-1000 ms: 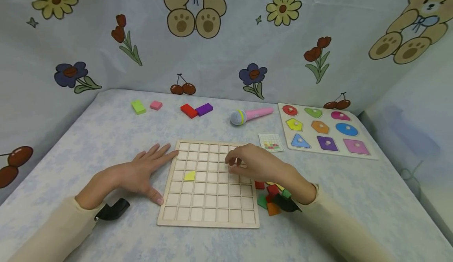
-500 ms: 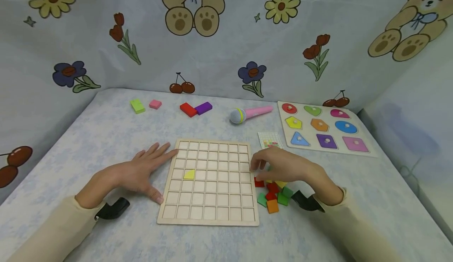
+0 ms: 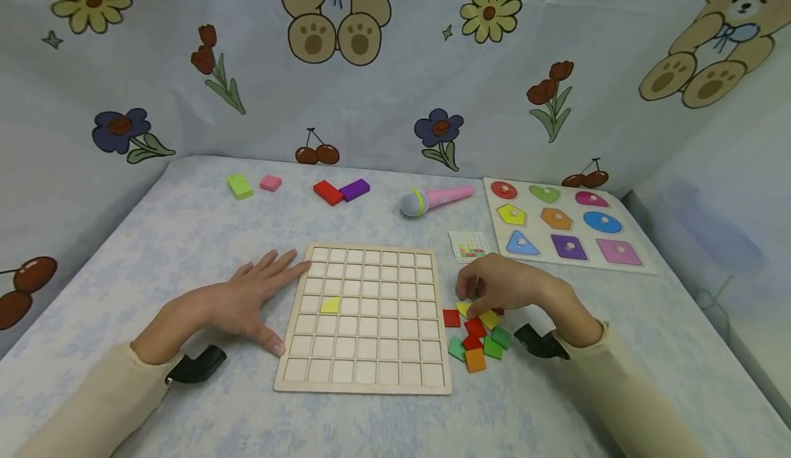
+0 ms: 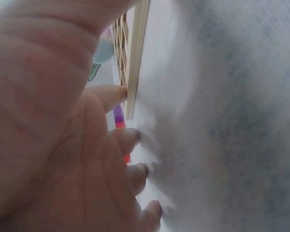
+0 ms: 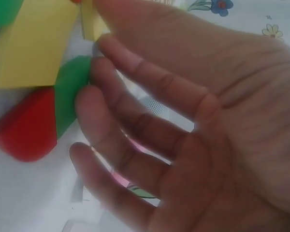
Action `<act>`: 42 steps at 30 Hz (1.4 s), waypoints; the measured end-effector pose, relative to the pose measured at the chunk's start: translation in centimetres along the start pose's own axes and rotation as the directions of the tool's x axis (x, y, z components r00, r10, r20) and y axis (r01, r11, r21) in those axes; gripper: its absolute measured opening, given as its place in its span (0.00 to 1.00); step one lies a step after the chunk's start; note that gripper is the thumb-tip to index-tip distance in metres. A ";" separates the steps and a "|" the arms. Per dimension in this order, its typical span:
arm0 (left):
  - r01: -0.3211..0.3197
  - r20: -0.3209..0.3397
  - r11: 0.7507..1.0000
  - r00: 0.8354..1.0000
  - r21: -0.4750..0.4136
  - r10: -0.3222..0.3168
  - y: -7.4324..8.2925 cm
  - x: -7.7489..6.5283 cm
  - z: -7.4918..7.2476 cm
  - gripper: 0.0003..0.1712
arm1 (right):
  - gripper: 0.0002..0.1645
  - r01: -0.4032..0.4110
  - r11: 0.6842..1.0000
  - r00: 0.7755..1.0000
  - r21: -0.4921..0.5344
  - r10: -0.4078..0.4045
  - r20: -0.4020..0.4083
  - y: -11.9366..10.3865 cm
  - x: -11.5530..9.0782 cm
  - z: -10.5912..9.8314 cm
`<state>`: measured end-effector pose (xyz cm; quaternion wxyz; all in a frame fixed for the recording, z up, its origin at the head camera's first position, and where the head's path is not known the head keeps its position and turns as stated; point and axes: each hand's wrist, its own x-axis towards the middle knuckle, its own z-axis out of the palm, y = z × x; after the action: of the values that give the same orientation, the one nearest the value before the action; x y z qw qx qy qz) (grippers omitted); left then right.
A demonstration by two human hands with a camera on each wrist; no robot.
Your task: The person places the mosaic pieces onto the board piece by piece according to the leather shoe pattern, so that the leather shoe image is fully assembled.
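Observation:
A wooden grid board (image 3: 443, 348) lies on the table, with one yellow tile (image 3: 330, 305) in a cell left of its middle. My left hand (image 3: 244, 307) rests flat and spread at the board's left edge, thumb and index finger touching the frame. In the left wrist view, the fingertips (image 4: 130, 137) lie on the tabletop. My right hand (image 3: 509, 283) is over a pile of coloured tiles right of the board, fingers loosely bent. In the right wrist view its thumb and index fingertip are beside a yellow tile (image 5: 89, 24); red (image 5: 29, 125) and green (image 5: 72, 92) tiles lie near.
A small pattern card (image 3: 466, 242) lies behind the right hand. Farther back are a pink toy microphone (image 3: 439, 198), a shape-peg puzzle (image 3: 587, 264), red (image 3: 328, 193) and purple (image 3: 355, 189) blocks, a green block (image 3: 239, 186) and a pink block (image 3: 270, 182).
My right hand has moved right from above the board's right side to the tile pile and lowered there. The left hand has stayed at the board's edge.

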<state>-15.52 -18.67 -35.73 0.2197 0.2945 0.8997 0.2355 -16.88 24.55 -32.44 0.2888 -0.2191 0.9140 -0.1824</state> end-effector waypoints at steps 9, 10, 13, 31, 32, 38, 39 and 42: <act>0.014 0.009 1.000 1.000 -0.008 -0.014 0.0 0.0 0.1 0.76 | 0.09 0.022 1.000 0.999 0.018 -0.023 0.030 -0.1 0.3 0.1; 0.016 0.009 1.000 1.000 -0.008 -0.016 0.0 -0.1 0.1 0.76 | 0.09 0.023 1.000 0.999 0.015 -0.023 0.030 -0.2 0.3 0.2; 0.013 0.009 1.000 1.000 -0.007 -0.013 0.0 -0.1 0.1 0.76 | 0.10 0.034 0.999 0.999 0.014 -0.034 0.033 -0.3 0.4 0.2; -0.001 -0.003 1.000 1.000 0.002 0.001 0.0 -0.1 0.1 0.76 | 0.13 0.026 0.999 0.999 -0.019 -0.026 0.019 -0.9 0.0 0.5; 0.001 -0.004 1.000 1.000 0.003 -0.001 0.0 -0.1 0.1 0.76 | 0.13 0.020 1.000 1.000 -0.014 -0.020 0.022 -0.9 0.0 0.5; 0.006 0.003 1.000 1.000 0.004 -0.006 0.0 0.0 0.0 0.76 | 0.09 0.028 0.999 0.999 -0.029 -0.027 0.045 -1.1 -0.1 0.4; 0.006 0.004 1.000 1.000 0.003 -0.006 0.1 0.0 0.0 0.76 | 0.09 0.039 0.999 0.998 -0.037 -0.038 0.046 -1.1 -0.1 0.4; 0.007 0.008 1.000 1.000 0.002 -0.007 0.1 0.0 0.0 0.76 | 0.06 0.066 0.996 0.997 -0.066 -0.064 0.033 -1.1 -0.3 0.3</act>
<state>-15.45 -18.60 -35.63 0.2238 0.2925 0.9002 0.2325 -16.17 23.67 -32.05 0.2892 -0.2609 0.9074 -0.1577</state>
